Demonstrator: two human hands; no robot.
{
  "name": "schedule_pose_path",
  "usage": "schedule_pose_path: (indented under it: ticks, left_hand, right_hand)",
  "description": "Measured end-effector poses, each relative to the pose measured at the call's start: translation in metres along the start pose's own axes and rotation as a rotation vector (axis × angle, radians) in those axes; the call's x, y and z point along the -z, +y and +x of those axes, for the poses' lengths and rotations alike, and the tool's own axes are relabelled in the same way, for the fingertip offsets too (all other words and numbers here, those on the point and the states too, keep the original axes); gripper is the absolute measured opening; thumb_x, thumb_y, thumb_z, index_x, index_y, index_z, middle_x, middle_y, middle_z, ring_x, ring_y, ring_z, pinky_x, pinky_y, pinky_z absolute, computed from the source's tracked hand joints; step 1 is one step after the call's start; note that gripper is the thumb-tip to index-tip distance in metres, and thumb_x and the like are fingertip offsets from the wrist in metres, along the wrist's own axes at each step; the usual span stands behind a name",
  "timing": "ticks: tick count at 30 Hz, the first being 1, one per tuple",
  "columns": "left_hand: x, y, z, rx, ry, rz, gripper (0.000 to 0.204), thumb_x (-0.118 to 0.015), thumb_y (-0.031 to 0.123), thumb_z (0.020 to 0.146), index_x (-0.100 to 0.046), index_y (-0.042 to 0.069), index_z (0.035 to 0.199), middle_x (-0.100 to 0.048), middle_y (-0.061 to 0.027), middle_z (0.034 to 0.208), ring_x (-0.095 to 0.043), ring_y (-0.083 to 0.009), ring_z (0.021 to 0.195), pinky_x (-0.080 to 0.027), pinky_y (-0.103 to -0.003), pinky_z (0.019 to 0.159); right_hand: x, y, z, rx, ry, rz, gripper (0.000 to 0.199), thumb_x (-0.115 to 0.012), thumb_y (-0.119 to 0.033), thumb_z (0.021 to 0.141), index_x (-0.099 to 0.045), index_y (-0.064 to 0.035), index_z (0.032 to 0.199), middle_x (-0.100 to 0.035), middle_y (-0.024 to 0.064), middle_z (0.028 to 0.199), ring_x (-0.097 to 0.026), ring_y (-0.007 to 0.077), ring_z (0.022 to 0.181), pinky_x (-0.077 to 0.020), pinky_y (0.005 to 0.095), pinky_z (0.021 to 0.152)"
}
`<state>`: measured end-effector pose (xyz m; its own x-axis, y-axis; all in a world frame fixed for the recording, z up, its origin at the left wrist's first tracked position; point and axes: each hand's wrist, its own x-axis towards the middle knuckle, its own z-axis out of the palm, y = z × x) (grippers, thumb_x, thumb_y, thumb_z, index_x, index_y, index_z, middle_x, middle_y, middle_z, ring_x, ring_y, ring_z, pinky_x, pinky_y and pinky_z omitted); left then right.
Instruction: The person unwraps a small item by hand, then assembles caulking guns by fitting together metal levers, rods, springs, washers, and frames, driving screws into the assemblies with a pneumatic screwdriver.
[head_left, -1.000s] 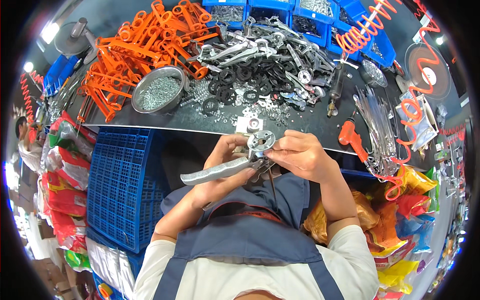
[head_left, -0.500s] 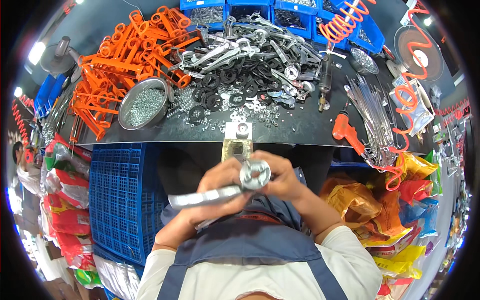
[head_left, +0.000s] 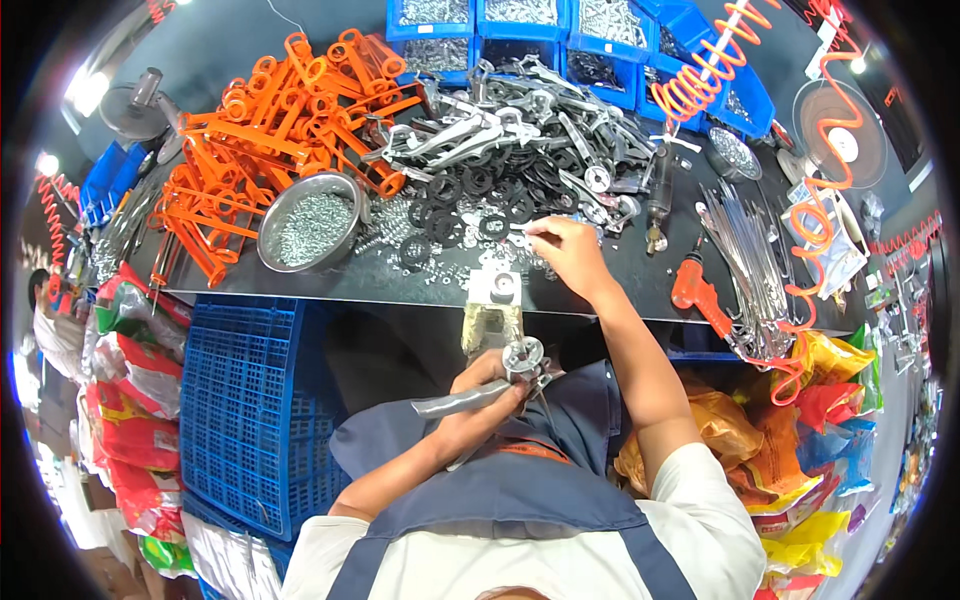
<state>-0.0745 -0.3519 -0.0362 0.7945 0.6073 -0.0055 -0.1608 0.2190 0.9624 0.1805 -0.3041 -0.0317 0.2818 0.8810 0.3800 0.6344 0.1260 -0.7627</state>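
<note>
- The left hand (head_left: pixel 478 400) was curled tight around a flat grey metal lever with a round toothed disc at its top (head_left: pixel 470 395), holding it low in front of the blue apron, just below the edge of the dark workbench (head_left: pixel 300 285).
- The disc end of that lever sat just beneath a small pale metal block fixture clamped to the bench edge (head_left: pixel 495 305), close to it; I could not tell whether they touched.
- The right hand (head_left: pixel 570 255) was stretched out over the bench, fingertips pinched together on a small silvery part too tiny to make out, among loose washers and screws.
- Just beyond that hand lay a heap of grey metal levers and black rubber rings (head_left: pixel 510 160).
- To the left of the heap stood a round steel bowl filled with small screws (head_left: pixel 310 222), with a pile of orange plastic handles (head_left: pixel 260 140) behind it.
- An orange-handled tool (head_left: pixel 698 295) lay near the right forearm, beside a bundle of thin steel rods (head_left: pixel 745 260).
- A blue plastic crate (head_left: pixel 245 400) stood under the bench on the left.
</note>
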Motion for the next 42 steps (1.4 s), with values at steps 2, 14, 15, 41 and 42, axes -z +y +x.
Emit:
schedule_pose_path:
  ticks: [2, 14, 15, 41, 42]
  left_hand:
    - [0.008, -0.009, -0.001, -0.139, -0.024, 0.114, 0.020, -0.059, 0.013, 0.090, -0.060, -0.002, 0.104, -0.056, -0.0054, 0.103, -0.054, -0.0087, 0.084, -0.046, -0.025, 0.072]
    - [0.016, -0.004, -0.023, -0.106, 0.129, -0.023, 0.012, -0.059, 0.008, 0.088, -0.060, -0.002, 0.095, -0.054, -0.0058, 0.102, -0.055, -0.0097, 0.082, -0.046, -0.025, 0.070]
    - [0.015, -0.005, -0.023, -0.079, 0.158, -0.078, 0.011, -0.060, 0.007, 0.088, -0.060, -0.002, 0.093, -0.055, -0.0063, 0.100, -0.055, -0.0106, 0.082, -0.046, -0.026, 0.070]
    - [0.008, 0.000, -0.011, -0.061, 0.091, 0.024, 0.016, -0.059, 0.010, 0.087, -0.058, -0.002, 0.098, -0.058, -0.0036, 0.089, -0.052, -0.0080, 0.078, -0.044, -0.025, 0.067]
    - [0.008, -0.005, -0.008, -0.069, 0.056, 0.054, 0.015, -0.060, 0.009, 0.086, -0.058, -0.002, 0.097, -0.058, -0.0043, 0.088, -0.052, -0.0093, 0.078, -0.044, -0.026, 0.068]
  right_hand:
    - [-0.017, 0.000, 0.023, -0.047, -0.039, 0.017, 0.014, -0.065, -0.005, 0.079, -0.068, -0.0006, 0.092, -0.066, 0.0137, 0.081, -0.064, 0.0201, 0.070, -0.0482, 0.0296, 0.064]
    - [-0.055, 0.007, 0.085, 0.128, -0.032, -0.633, 0.028, -0.071, -0.008, 0.071, -0.066, -0.0089, 0.099, -0.059, 0.0121, 0.096, -0.061, 0.0329, 0.090, -0.0497, 0.0406, 0.079]
    - [-0.061, -0.004, 0.081, 0.264, 0.049, -0.575, 0.030, -0.070, -0.008, 0.072, -0.065, -0.0097, 0.101, -0.058, 0.0111, 0.096, -0.061, 0.0317, 0.089, -0.0500, 0.0395, 0.080]
    - [-0.006, -0.106, -0.037, 0.005, -0.473, 0.513, 0.031, -0.066, -0.005, 0.086, -0.056, -0.0012, 0.115, -0.063, 0.0051, 0.087, -0.061, 0.0101, 0.079, -0.0487, 0.0236, 0.068]
    - [-0.002, -0.101, -0.044, 0.080, -0.455, 0.445, 0.029, -0.066, -0.004, 0.086, -0.058, -0.0015, 0.114, -0.063, 0.0042, 0.088, -0.062, 0.0104, 0.082, -0.0491, 0.0242, 0.070]
